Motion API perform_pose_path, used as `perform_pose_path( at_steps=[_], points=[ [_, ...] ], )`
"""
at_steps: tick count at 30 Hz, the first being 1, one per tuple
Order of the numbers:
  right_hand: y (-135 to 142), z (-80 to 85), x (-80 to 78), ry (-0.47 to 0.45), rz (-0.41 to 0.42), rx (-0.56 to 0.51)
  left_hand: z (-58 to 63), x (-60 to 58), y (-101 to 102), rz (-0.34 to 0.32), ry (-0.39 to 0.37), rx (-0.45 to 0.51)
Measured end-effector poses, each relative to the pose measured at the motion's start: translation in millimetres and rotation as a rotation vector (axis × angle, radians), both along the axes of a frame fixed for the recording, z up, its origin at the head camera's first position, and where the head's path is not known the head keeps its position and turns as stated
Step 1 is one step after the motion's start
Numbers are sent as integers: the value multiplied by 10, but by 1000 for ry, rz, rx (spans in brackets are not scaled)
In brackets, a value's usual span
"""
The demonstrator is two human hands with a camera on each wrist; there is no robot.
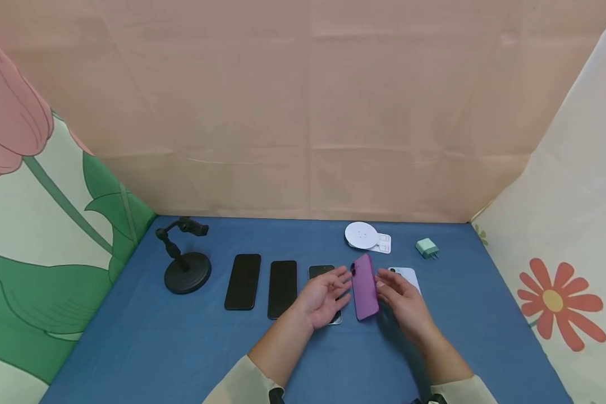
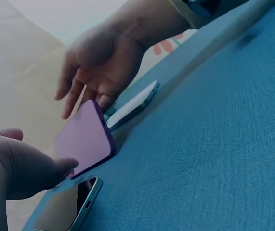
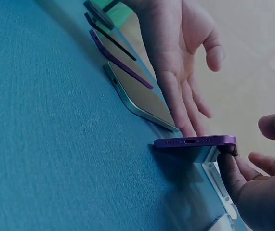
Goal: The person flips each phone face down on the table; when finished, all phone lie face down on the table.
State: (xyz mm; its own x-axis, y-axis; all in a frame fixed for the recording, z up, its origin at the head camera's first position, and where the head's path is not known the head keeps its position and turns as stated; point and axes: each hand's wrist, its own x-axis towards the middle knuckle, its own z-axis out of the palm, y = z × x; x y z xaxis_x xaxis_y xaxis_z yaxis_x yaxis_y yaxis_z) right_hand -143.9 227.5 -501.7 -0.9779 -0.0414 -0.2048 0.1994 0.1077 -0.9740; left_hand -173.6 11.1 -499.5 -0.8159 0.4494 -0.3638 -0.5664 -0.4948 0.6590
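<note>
Head view: purple phone (image 1: 365, 287) leaned on edge, just in front of the white disc (image 1: 361, 234).
Left hand (image 1: 324, 300): fingers lay spread beside it.
Right hand (image 1: 406, 303): fingers stood apart, reaching its raised side.
Handling: probably light, stiff, slippery, fragile; its long edges looked best to hold.

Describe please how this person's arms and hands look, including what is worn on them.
The left hand and right hand are bare; no gloves or rings show. The left sleeve and right sleeve are plain and pale cream, ending above the wrists. A black item shows by the left cuff, another by the right; both are cut off.
</note>
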Motion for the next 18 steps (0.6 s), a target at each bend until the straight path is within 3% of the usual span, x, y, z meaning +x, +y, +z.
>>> perform_pose_path(
  at_steps=[18],
  points=[
    [81, -16, 44, -34, -26, 72, -89, -7, 44, 3, -44, -37]
  ],
)
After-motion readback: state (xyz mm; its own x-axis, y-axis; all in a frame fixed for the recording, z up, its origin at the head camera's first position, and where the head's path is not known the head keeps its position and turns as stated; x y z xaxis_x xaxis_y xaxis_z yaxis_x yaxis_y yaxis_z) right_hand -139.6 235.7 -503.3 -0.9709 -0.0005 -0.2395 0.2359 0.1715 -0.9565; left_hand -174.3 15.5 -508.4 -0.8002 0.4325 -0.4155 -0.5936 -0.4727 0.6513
